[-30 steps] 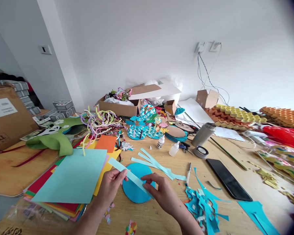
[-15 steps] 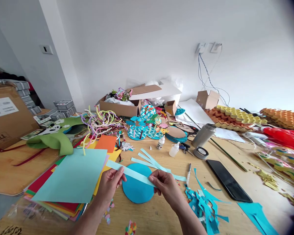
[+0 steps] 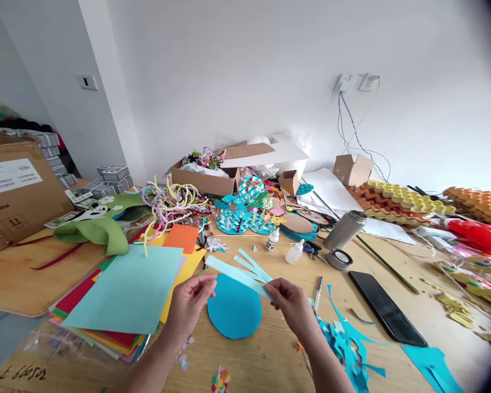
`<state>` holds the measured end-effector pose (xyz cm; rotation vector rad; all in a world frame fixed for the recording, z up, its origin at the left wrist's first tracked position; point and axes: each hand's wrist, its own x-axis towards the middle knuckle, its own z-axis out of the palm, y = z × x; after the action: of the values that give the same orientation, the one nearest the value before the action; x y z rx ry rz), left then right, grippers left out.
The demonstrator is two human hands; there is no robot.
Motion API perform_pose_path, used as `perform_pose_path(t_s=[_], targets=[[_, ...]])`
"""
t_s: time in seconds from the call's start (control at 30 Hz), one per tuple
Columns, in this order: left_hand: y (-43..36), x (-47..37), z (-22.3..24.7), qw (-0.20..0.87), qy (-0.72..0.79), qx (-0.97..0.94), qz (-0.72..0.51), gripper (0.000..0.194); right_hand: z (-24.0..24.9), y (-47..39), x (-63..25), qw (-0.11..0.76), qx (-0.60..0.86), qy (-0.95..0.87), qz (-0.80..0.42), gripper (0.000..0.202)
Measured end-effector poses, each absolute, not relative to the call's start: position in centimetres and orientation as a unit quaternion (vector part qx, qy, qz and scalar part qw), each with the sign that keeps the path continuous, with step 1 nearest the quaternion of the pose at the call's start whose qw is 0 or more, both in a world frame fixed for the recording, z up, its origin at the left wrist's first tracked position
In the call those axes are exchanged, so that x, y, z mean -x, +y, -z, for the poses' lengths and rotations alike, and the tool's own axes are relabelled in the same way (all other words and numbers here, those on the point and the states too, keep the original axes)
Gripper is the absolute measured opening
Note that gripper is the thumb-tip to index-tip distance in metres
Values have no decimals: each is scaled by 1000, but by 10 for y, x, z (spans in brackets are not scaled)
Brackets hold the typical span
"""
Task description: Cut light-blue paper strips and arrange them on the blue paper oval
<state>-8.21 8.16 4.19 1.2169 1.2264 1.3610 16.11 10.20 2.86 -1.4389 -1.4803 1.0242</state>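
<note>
My right hand (image 3: pixel 286 297) pinches the right end of a pale blue paper strip (image 3: pixel 233 274) between thumb and fingers. The strip slants up to the left over a round blue disc (image 3: pixel 234 308) lying on the table. My left hand (image 3: pixel 194 297) is beside the disc's left edge, thumb and fingertips drawn together. The strip's far end lies just beyond those fingertips, apart from them, and I see nothing in that hand. Behind the held strip, several more pale blue strips (image 3: pixel 253 263) lie on the table.
At left is a stack of coloured paper (image 3: pixel 126 289) topped by a pale blue sheet. Two small glue bottles (image 3: pixel 295 251) stand beyond the strips. To the right are a pen (image 3: pixel 318 292), blue paper scraps (image 3: pixel 347 349), a phone (image 3: pixel 387 307) and a grey flask (image 3: pixel 346 230).
My left hand has let go of the strip and sits a little left of its end. My right hand still holds the strip, now raised and shifted slightly right.
</note>
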Motion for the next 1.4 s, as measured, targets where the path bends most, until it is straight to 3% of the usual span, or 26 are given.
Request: perform_pose_path(t_s=[0.1, 0.27, 0.47, 0.6, 0.7, 1.0, 1.2, 1.4], targets=[[83, 82, -38, 429, 485, -508, -568, 31, -19, 109, -175, 389, 629, -614, -276, 36], [79, 80, -38, 291, 440, -617, -584, 10, -33, 100, -172, 405, 627, -652, -135, 25], [73, 77, -36, 158, 381, -722, -555, 9, -73, 65, -116, 420, 492, -693, -319, 13], [70, 77, -33, 103, 366, -763, -523, 8, -74, 55, -89, 404, 479, -712, -318, 1], [69, 77, -34, 72, 361, -783, -502, 7, -69, 55, -85, 407, 484, -718, -290, 11], [72, 73, -36, 72, 355, -817, -449, 13, -49, 55, -95, 258, 440, -860, -26, 18], [72, 71, -32, 97, 358, -811, -452, 15, -43, 56, -94, 276, 444, -853, -8, 18], [72, 71, -31, 112, 365, -793, -474, 12, -42, 59, -96, 351, 462, -810, -90, 21]])
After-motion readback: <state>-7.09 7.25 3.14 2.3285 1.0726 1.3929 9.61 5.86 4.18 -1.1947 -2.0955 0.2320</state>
